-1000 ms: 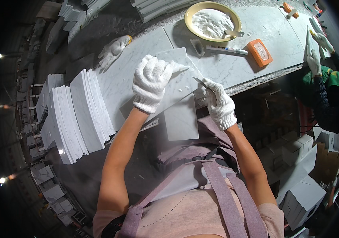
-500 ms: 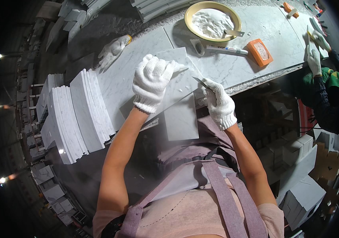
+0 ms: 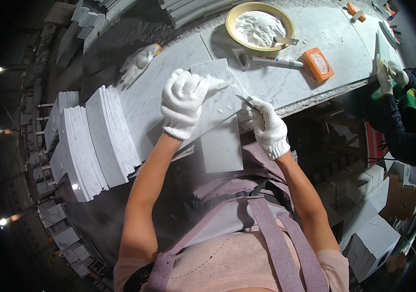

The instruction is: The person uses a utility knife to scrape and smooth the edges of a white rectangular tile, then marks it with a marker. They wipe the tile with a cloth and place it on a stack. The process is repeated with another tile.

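My left hand [image 3: 184, 103], in a white knit glove, is closed around a white, pointed, cone-like piece [image 3: 218, 84]; most of it is hidden in the fist. Its tip lies over a pale marble tile [image 3: 215, 104] at the bench's near edge. My right hand [image 3: 268, 124], also gloved, grips a thin dark blade [image 3: 243, 100] like a small scraper, angled toward the tile's right edge. A few white crumbs dot the tile. Below its near edge, another light slab [image 3: 221, 148] shows in front of my lap.
Beyond my hands stand a yellow bowl [image 3: 291, 36] of white powder holding a spatula [image 3: 286, 41], a marker pen [image 3: 277, 61] and an orange box [image 3: 318, 64]. A spare glove [image 3: 138, 63] lies at left, above stacked marble pieces [image 3: 113, 134]. Another person's gloved hands [image 3: 387, 78] work at far right.
My left hand and the white cone-like piece have shifted very slightly left. My right hand barely moves. At far right, the other person's hands have come lower and closer together.
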A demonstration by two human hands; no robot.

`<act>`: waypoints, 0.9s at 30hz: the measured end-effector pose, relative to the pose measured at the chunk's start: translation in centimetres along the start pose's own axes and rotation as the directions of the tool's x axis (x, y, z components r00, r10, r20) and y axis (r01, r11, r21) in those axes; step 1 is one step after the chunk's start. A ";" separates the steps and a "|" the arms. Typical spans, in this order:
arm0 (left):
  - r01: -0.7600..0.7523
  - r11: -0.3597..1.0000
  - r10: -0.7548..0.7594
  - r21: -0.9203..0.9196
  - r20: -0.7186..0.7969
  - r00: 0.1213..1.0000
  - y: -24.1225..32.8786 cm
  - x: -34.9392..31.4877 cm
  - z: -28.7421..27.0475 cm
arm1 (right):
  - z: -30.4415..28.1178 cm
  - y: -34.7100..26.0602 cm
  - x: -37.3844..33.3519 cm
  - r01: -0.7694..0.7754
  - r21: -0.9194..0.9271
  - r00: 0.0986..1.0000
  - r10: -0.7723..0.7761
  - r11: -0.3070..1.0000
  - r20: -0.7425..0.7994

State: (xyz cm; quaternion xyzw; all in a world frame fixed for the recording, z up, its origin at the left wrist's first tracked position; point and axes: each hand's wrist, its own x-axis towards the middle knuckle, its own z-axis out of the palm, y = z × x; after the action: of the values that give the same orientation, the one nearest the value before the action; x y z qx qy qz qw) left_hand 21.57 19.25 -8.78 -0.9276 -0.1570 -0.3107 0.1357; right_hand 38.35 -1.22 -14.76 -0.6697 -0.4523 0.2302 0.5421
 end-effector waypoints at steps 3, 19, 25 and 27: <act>0.114 0.993 -0.113 -0.039 0.033 0.993 -0.1 -1.2 0.2 | -0.1 0.0 0.0 0.003 0.004 1.000 -0.003 1.000 0.009; 0.871 -0.058 -0.926 -0.488 0.352 0.136 -6.4 -5.8 1.3 | 0.3 0.5 0.3 0.088 -0.099 0.995 -0.091 0.991 -0.029; 0.910 -0.019 -0.918 -0.415 0.369 0.149 -6.9 -6.9 1.8 | 0.4 0.5 0.0 0.082 -0.087 0.996 -0.084 0.993 -0.022; 0.916 -0.046 -0.916 -0.398 0.383 0.120 -7.0 -7.0 1.9 | 0.5 0.5 0.0 0.086 -0.057 0.996 -0.088 0.995 -0.019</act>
State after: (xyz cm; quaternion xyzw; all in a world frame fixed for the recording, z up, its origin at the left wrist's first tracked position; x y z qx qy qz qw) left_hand 14.69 24.84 -13.46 -0.5758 -0.6341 -0.3494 -0.3799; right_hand 38.18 -0.98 -15.41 -0.6668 -0.4814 0.1864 0.5374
